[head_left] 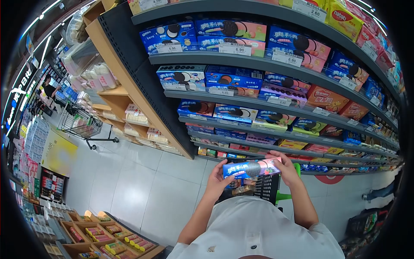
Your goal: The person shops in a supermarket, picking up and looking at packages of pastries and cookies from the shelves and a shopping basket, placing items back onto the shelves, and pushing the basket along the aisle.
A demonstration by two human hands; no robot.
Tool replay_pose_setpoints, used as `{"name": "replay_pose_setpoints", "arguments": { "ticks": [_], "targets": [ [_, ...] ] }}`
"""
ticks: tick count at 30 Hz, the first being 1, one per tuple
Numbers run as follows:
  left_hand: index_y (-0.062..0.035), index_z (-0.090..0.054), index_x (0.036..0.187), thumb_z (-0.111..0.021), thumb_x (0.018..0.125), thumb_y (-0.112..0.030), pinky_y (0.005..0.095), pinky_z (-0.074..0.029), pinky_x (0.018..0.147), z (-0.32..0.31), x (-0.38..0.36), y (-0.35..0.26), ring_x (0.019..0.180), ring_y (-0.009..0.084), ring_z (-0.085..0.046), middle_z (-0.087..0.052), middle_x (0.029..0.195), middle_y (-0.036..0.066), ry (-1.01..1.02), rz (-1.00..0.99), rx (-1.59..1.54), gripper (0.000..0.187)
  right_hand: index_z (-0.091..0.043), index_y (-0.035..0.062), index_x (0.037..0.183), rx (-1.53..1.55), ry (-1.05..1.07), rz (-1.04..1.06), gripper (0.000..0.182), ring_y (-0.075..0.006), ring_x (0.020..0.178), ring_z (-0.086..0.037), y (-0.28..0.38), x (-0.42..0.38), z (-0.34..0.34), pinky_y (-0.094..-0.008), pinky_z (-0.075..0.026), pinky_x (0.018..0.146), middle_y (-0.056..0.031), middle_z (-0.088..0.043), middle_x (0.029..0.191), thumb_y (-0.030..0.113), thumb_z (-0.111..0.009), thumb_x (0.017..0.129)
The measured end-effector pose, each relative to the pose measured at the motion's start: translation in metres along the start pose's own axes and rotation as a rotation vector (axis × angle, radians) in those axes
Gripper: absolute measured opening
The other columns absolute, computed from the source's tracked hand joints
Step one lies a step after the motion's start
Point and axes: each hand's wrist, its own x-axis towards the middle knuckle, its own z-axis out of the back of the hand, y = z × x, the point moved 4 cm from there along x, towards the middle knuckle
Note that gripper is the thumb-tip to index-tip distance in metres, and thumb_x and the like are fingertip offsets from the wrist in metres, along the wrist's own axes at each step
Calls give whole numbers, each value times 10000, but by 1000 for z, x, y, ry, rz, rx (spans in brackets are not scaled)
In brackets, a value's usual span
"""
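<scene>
A box of Oreo cookies (251, 169), blue on one side and pink on the other, is held level in front of my chest. My left hand (218, 178) grips its blue end, thumb along the lower edge. At the pink end, my right hand (285, 166) has its fingers wrapped round the box. Just below it is a black basket (266, 188) with green edging, and some packages in it are partly hidden by the box and my shirt.
Shelves (241, 60) of cookie boxes with price tags rise ahead. A wooden rack (129, 82) stands to the left, with a shopping cart (82, 123) and a person (51, 88) beyond. A wooden display (103, 237) is lower left. Another person's legs (379, 194) show at right.
</scene>
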Motion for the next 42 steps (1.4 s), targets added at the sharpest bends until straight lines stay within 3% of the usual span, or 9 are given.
{"name": "replay_pose_setpoints", "arguments": {
  "ticks": [1, 2, 4, 7, 11, 13, 16, 42],
  "targets": [
    [-14, -374, 1464, -741, 841, 17, 341, -506, 991, 1, 0, 1, 1189, 198, -570, -553, 1354, 161, 2, 0, 0, 723, -506, 57, 1381, -20, -5, -60, 424, -163, 1011, -651, 5, -4, -2, -294, -565, 743, -99, -652, 1213, 170, -599, 982],
    [-14, -374, 1464, -741, 841, 17, 341, -506, 991, 0, 1, 0, 1189, 198, -570, -553, 1354, 161, 4, -5, 1, 723, -506, 57, 1381, -21, -3, -55, 424, -163, 1011, -651, 5, -2, -2, -294, -565, 743, -99, -652, 1213, 170, -599, 982],
    [-13, -372, 1464, -737, 846, 15, 345, -506, 994, -2, 0, -2, 1191, 202, -569, -545, 1363, 166, 5, -3, -3, 718, -505, 57, 1377, -72, -33, -86, 437, -147, 925, -671, 0, -3, 3, -275, -573, 624, -74, -671, 1140, 209, -598, 978],
    [-55, -380, 1465, -718, 863, -27, 391, -567, 930, 1, 1, 2, 1190, 224, -568, -549, 1333, 131, 22, -38, 56, 691, -526, 56, 1359, -58, -38, -80, 416, -125, 889, -663, 0, -2, 2, -272, -574, 619, -54, -670, 1092, 199, -603, 976],
    [-22, -368, 1468, -726, 853, 16, 348, -521, 985, 2, 0, 5, 1187, 211, -570, -554, 1336, 147, 3, -13, 12, 712, -545, 56, 1346, -46, -37, -50, 393, -120, 880, -659, -3, -1, 4, -271, -571, 627, -54, -671, 1079, 182, -601, 978],
    [-31, -375, 1466, -726, 847, 21, 348, -543, 955, 1, 0, 2, 1179, 206, -573, -556, 1323, 134, -17, 3, -6, 713, -591, 59, 1306, -33, -39, -66, 363, -125, 987, -615, -1, -1, 2, -278, -518, 829, -47, -654, 1106, 168, -643, 963],
    [-41, -385, 1463, -726, 844, 20, 349, -558, 930, 3, 2, 6, 1171, 201, -576, -554, 1320, 130, -16, -20, 13, 709, -600, 39, 1294, -7, -50, -72, 359, -128, 1021, -599, -2, 1, 2, -277, -473, 912, -56, -655, 1120, 149, -649, 957],
    [-62, -371, 1469, -712, 856, 1, 383, -575, 921, -2, 4, 2, 1160, 221, -588, -542, 1319, 115, 3, -14, 3, 704, -593, 19, 1296, -8, -46, -56, 393, -124, 999, -616, 1, 2, 3, -272, -497, 874, -58, -666, 1116, 198, -661, 954]
  ]
}}
